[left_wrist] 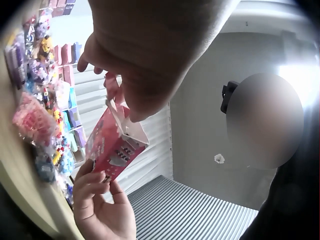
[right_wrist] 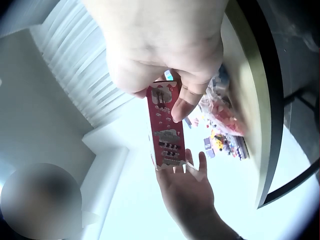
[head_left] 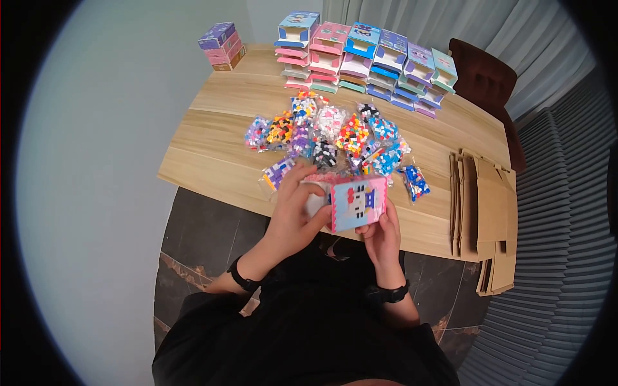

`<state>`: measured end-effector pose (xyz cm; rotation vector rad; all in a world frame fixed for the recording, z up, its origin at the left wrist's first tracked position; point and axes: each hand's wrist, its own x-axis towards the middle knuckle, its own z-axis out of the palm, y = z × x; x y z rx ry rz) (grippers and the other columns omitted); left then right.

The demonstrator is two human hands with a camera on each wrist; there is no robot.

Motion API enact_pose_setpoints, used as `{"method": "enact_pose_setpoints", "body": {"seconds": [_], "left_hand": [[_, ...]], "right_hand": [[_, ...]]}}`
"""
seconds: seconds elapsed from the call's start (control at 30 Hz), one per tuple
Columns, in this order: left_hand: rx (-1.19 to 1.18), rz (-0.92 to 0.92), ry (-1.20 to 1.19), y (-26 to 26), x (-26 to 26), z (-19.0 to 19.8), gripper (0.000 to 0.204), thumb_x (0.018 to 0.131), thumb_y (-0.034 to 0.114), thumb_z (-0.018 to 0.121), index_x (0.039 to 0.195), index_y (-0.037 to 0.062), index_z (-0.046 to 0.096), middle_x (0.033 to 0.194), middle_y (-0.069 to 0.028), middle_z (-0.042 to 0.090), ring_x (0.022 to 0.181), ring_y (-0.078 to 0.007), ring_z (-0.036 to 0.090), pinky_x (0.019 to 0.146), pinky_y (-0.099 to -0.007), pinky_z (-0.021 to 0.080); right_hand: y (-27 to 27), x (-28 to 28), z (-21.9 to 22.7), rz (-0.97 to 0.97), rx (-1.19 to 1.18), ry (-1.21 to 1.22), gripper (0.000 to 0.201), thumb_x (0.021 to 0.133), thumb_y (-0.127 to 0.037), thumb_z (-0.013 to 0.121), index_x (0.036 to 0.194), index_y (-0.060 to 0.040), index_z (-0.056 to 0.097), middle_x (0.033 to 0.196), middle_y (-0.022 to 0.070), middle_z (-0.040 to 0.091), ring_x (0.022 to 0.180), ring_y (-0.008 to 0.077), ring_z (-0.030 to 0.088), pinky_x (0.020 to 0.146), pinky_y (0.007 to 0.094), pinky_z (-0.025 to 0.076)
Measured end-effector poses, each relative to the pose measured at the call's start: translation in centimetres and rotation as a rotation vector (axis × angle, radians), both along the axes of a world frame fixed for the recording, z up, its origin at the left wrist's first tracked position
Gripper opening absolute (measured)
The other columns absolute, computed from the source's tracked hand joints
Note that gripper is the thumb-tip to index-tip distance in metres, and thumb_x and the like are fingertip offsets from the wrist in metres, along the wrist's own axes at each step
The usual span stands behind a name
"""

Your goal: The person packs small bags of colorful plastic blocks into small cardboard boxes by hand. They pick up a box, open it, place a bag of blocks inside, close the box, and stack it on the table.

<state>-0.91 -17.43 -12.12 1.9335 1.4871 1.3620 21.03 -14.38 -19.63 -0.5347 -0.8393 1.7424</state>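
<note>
Pink-and-blue card box (head_left: 358,204), held over near side of wooden table (head_left: 212,122). Right hand (head_left: 382,238) grips box, thumb against side. Left hand (head_left: 290,212) at flap end (pinching or merely touching, cannot tell). Likely risks: uneven pull tearing card, tight grip creasing walls.

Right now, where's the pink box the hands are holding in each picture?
Head view: the pink box is just right of the middle.
Left wrist view: left of the middle.
Right wrist view: near the middle, its narrow side showing.
All three show bags of colourful bricks: above the box, then left of it, then right.
</note>
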Motion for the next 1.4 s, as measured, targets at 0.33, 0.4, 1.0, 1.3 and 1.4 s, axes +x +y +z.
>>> {"method": "enact_pose_setpoints", "body": {"seconds": [0.33,0.4,1.0,1.3,1.4], "left_hand": [[-0.19,-0.006,-0.198,-0.3,-0.2,-3.2,0.015,0.081,0.002,0.067,0.093,0.004,0.059,0.14,-0.0143,0.046,0.13,-0.0306,0.044,0.106,-0.0392,0.033],[-0.226,0.01,-0.366,-0.4,-0.6,-3.7,0.01,0.084,0.002,0.065,0.092,0.0041,0.059,0.14,-0.013,0.045,0.129,-0.0265,0.045,0.106,-0.0376,0.033],[-0.241,0.079,-1.065,0.1,-1.9,-2.4,0.005,0.099,0.01,0.051,0.1,0.0064,0.054,0.128,-0.0066,0.054,0.1,-0.0083,0.053,0.087,-0.0248,0.042],[-0.2,0.2,-1.35,1.6,-7.3,-3.9,0.01,0.098,0.008,0.051,0.108,0.0072,0.048,0.111,-0.0111,0.06,0.092,-0.0188,0.063,0.074,-0.0323,0.055],[-0.17,0.2,-1.365,2.9,-7.6,-3.1,0.024,0.095,0.0,0.05,0.117,0.0067,0.045,0.11,-0.0121,0.059,0.098,-0.0224,0.064,0.083,-0.0384,0.058]], "right_hand": [[-0.9,1.1,-1.4,-0.095,0.068,-0.104,0.058,0.092,-0.024,0.063,0.14,-0.0036,0.038,0.127,0.0134,0.056,0.106,0.0223,0.063,0.081,0.0347,0.059],[-0.4,1.2,-1.4,-0.08,0.023,-0.08,0.055,0.093,-0.023,0.063,0.138,-0.0026,0.04,0.125,0.0132,0.057,0.104,0.0217,0.064,0.081,0.0344,0.059],[2.9,0.8,-1.2,-0.162,-0.115,0.148,0.034,0.1,-0.014,0.049,0.13,-0.0014,0.044,0.117,0.0145,0.063,0.099,0.022,0.068,0.082,0.0338,0.059],[3.6,1.6,-1.0,-0.113,-0.23,0.317,0.045,0.101,-0.024,0.041,0.142,-0.0068,0.038,0.131,0.0132,0.057,0.109,0.0245,0.064,0.083,0.0351,0.059],[3.7,1.9,-1.4,-0.046,-0.181,0.387,0.038,0.1,-0.022,0.043,0.134,-0.0047,0.042,0.13,0.016,0.057,0.113,0.0273,0.063,0.088,0.0384,0.058]]}}
